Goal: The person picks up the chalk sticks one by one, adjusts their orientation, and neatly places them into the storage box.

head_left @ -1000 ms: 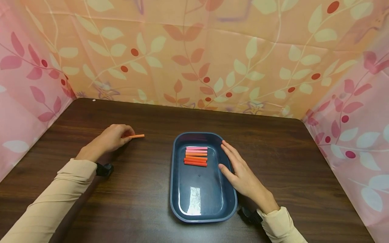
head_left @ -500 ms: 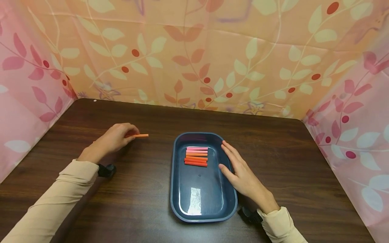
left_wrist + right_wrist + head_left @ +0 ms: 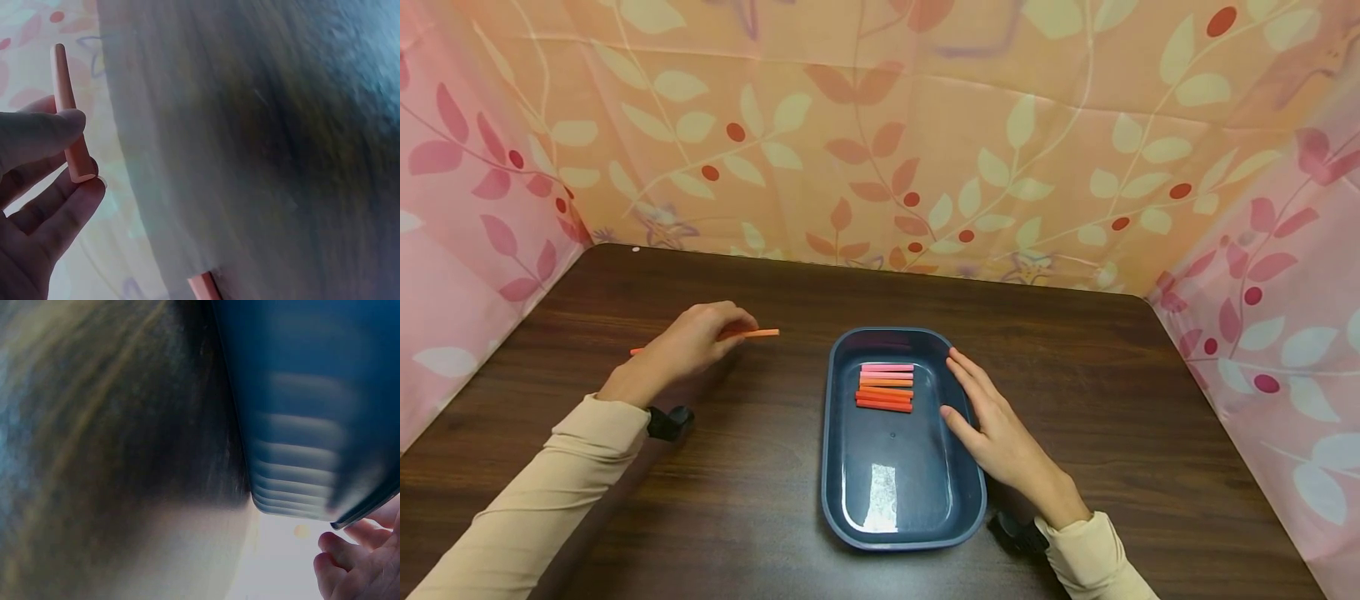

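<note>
My left hand (image 3: 700,337) is raised over the left part of the table, pinching a short orange crayon-like stick (image 3: 763,333) between thumb and fingers. In the left wrist view the whole stick (image 3: 75,147) shows, with the thumb across its middle. A blue tray (image 3: 830,467) stands right of centre, holding a row of several similar sticks (image 3: 885,395), pink at the top through orange to red. Along the tray's right rim rests my right hand (image 3: 1000,429), fingers fairly straight, thumb over the inner side.
Another orange-red stick (image 3: 636,351) lies on the dark wooden table (image 3: 760,467), partly hidden behind my left wrist; its end (image 3: 205,286) shows in the left wrist view. Patterned cloth (image 3: 880,167) hangs at the back and both sides.
The left hand has moved a little to the right with the orange stick, uncovering the end of a stick on the table behind it. My right hand and the tray have stayed put.
</note>
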A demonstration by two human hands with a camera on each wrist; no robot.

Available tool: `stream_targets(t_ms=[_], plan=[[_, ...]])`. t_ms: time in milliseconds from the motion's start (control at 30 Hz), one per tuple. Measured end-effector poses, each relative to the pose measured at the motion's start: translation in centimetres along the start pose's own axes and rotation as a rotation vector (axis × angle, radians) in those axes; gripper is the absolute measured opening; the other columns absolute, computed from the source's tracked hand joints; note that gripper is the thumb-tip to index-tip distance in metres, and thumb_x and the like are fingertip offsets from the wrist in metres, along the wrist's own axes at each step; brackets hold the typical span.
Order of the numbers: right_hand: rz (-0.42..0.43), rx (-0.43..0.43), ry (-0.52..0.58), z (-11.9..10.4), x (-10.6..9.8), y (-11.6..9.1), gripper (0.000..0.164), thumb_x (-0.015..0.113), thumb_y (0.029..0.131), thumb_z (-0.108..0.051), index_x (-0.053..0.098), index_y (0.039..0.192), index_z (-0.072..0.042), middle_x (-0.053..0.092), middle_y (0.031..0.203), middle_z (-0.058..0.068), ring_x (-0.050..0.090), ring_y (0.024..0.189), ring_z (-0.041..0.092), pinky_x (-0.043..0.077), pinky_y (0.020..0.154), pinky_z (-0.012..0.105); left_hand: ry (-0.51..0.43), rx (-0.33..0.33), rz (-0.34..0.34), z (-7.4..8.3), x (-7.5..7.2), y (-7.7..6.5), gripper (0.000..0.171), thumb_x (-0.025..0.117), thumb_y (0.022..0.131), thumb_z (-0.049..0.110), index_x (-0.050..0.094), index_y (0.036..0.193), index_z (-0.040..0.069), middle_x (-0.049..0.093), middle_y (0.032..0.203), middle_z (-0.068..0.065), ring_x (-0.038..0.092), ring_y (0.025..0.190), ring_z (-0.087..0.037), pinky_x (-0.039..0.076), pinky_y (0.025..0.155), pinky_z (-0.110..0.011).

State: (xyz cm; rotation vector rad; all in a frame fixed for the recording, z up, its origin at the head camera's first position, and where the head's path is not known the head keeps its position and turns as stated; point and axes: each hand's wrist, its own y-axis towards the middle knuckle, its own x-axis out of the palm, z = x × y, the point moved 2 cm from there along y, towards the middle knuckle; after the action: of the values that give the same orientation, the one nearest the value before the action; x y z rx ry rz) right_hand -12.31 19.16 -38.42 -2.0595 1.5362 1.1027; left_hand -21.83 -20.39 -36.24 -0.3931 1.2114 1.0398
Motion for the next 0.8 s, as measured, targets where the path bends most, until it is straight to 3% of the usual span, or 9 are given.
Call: stream_targets(t_ms=[233, 800], plan=[[0.009, -0.011, -0.009, 0.1, 0.0, -0.1, 0.066, 0.06, 0.097, -0.018, 0.03, 0.154, -0.003, 0.023, 0.164, 0.01, 0.031, 0.148, 0.036, 0.03, 0.113, 0.062, -0.015, -0.045, -0.037, 1.3, -0.5, 0.3, 0.023, 0.074, 0.083, -0.004, 0.073, 0.106, 0.001, 0.07, 0.096, -0.013, 0.064, 0.083, -0.026, 0.054, 0.076, -0.046], [0.003, -0.001, -0.004, 0.1, 0.1, 0.0, 0.066, 0.061, 0.097, -0.018, 0.03, 0.154, -0.003, 0.022, 0.164, 0.011, 0.03, 0.148, 0.037, 0.029, 0.113, 0.062, -0.041, 0.043, 0.075, 4.3, -1.0, 0.8, 0.022, 0.077, 0.081, -0.001, 0.076, 0.102, 0.003, 0.069, 0.09, -0.008, 0.061, 0.077, -0.018, 0.053, 0.068, -0.035]])
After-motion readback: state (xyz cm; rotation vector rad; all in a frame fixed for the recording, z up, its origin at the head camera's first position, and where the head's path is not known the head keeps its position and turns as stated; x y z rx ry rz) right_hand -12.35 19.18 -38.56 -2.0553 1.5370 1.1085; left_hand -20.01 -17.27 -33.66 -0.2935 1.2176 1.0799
